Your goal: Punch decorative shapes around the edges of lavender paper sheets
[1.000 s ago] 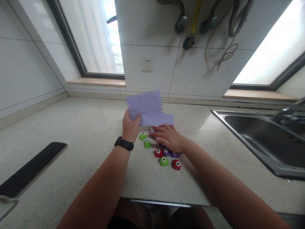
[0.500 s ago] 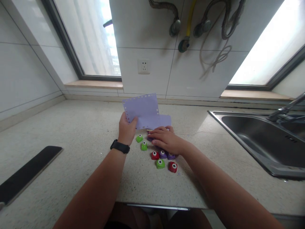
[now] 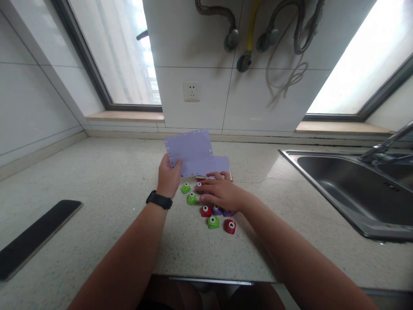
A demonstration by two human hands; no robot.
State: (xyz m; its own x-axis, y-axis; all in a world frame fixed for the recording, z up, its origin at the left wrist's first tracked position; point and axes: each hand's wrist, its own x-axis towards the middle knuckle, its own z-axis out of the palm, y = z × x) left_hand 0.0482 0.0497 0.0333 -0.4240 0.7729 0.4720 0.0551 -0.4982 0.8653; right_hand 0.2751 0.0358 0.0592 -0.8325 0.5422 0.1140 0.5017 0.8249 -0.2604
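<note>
My left hand [image 3: 170, 173], wearing a black wristband, is closed on the lower left edge of a purple paper sheet [image 3: 190, 150] with holes punched along its edges. The thumb lies on its face. My right hand [image 3: 222, 192] is palm down with fingers stretched out over small craft punches, partly hiding them. A purple punch [image 3: 199, 185] shows by its fingertips. Nearby sit a green punch [image 3: 213, 222], a red punch [image 3: 206, 210] and several others. Behind the right fingers lies more purple paper [image 3: 222, 163], partly covered by the held sheet.
A steel sink [image 3: 342, 185] with a faucet [image 3: 383, 148] is set into the speckled counter [image 3: 106, 181] on the right. At the left lies a long black flat object [image 3: 38, 237]. A tiled wall with a socket [image 3: 192, 91] and hoses stands behind.
My right hand has shifted slightly, uncovering a purple punch by its fingertips. The left hand keeps the paper in much the same place; the whole view has moved a little.
</note>
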